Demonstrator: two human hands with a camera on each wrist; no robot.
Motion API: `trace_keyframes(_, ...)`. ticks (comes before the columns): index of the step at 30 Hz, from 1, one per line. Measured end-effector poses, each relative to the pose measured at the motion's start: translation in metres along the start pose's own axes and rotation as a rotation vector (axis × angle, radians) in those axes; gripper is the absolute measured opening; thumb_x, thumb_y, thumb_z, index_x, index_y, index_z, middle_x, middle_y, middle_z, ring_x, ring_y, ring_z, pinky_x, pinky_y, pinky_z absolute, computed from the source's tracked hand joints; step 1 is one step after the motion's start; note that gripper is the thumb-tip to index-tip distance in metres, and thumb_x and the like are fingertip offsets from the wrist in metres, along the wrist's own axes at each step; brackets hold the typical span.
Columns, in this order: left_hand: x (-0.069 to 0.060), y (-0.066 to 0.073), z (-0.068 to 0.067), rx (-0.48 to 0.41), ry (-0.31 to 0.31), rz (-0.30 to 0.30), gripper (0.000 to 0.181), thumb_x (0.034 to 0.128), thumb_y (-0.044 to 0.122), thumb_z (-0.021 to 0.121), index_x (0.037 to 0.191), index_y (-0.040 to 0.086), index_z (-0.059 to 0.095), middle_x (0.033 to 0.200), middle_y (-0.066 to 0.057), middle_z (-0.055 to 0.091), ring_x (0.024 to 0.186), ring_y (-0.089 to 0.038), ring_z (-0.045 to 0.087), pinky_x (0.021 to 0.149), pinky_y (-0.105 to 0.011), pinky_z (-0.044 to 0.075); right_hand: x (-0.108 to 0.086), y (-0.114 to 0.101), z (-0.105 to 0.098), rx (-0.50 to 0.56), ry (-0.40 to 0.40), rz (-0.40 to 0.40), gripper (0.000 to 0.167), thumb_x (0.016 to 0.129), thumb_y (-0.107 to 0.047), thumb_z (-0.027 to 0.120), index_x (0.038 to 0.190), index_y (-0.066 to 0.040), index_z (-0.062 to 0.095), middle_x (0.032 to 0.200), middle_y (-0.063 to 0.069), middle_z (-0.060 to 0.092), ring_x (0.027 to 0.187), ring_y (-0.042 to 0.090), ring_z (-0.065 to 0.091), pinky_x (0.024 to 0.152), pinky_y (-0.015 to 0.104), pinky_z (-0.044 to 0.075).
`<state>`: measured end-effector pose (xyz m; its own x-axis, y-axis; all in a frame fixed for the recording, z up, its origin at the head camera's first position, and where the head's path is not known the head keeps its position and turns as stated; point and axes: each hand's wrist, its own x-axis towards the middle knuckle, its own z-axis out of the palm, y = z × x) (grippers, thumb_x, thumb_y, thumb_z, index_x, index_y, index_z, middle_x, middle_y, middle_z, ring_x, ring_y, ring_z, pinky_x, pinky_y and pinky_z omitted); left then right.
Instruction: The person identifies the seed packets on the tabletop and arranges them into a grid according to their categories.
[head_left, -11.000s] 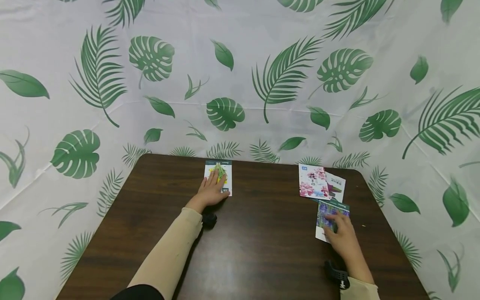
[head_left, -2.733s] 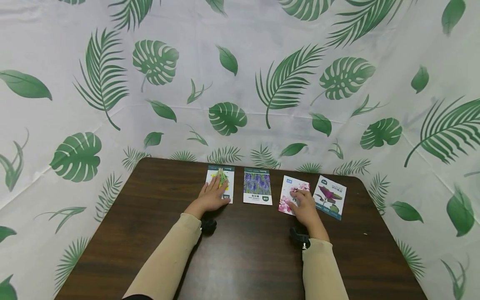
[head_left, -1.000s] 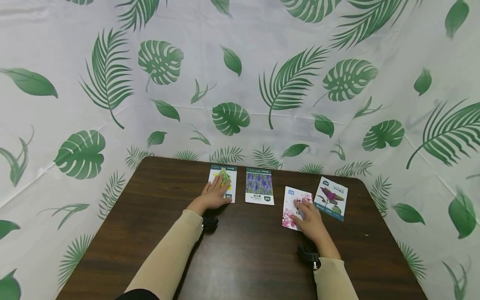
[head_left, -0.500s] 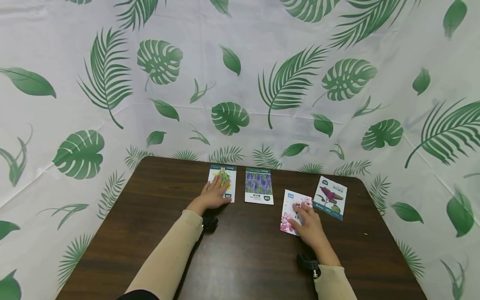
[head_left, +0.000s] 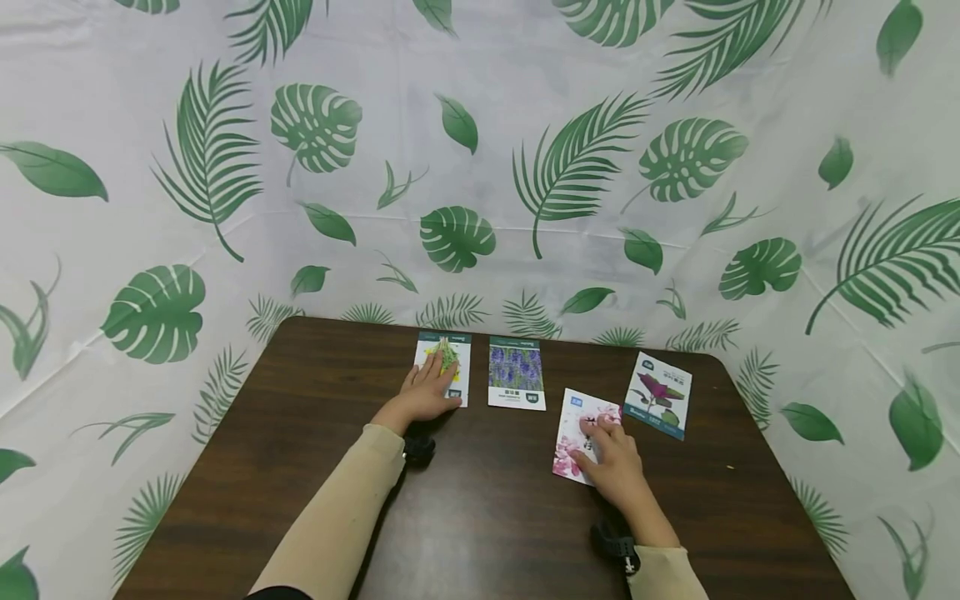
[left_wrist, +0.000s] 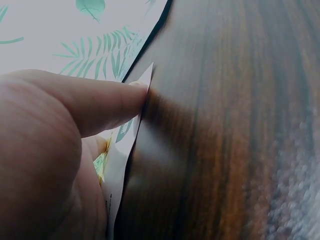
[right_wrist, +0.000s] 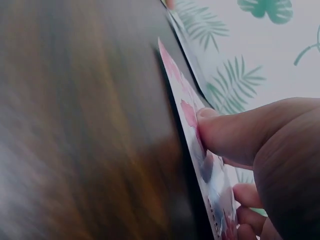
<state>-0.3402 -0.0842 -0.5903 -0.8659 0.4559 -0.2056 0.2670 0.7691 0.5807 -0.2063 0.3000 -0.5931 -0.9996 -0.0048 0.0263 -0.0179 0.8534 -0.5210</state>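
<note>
Pink packet [head_left: 567, 442], toward table [head_left: 480, 508] centre's three o'clock: your right hand [head_left: 613, 471] is pressing it, loosely bent, seemingly for sliding | maroon-flower packet [head_left: 658, 395], its two o'clock | purple-flower packet [head_left: 517, 372], ten-to-eleven | yellow-flower packet [head_left: 460, 375], ten: your left hand [head_left: 423, 397] is resting spread, likely steadying | change: pink packet is lying nearer you than a second ago

Dk brown wood-grain tbl [head_left: 480, 508] across frame's lower ctr, on it L to R mid-frame: yellow-flower pkt [head_left: 460, 363], purple-flower pkt [head_left: 517, 373], pink-blossom pkt [head_left: 573, 427] (lowest), magenta-plant pkt [head_left: 659, 396], + tiny pale speck [head_left: 730, 467] lower R.
</note>
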Motion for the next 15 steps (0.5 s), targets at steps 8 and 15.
trace_keyframes(8, 0.002, -0.003, 0.002, 0.01, 0.007, -0.003, 0.088, 0.1096, 0.047, 0.059, 0.178, 0.02, 0.01, 0.183, -0.013, -0.016, 0.171, -0.033, -0.016, 0.136, -0.06, -0.013, -0.005, -0.01, 0.002, -0.021, 0.011, 0.006, 0.062, 0.095, -0.034, 0.085, 0.15, -0.014, 0.066, 0.14, 0.021, 0.054, 0.122, 0.044, 0.045, 0.103, 0.063, 0.038)
trace_keyframes(15, 0.01, -0.01, 0.006, 0.039, 0.0, -0.005, 0.089, 0.1097, 0.052, 0.058, 0.178, 0.024, 0.008, 0.183, -0.01, -0.018, 0.171, -0.03, -0.018, 0.137, -0.059, -0.012, -0.01, -0.016, 0.001, -0.015, 0.002, -0.021, 0.062, 0.09, -0.039, 0.089, 0.144, -0.014, 0.071, 0.142, 0.022, 0.053, 0.12, 0.041, 0.045, 0.097, 0.058, 0.037)
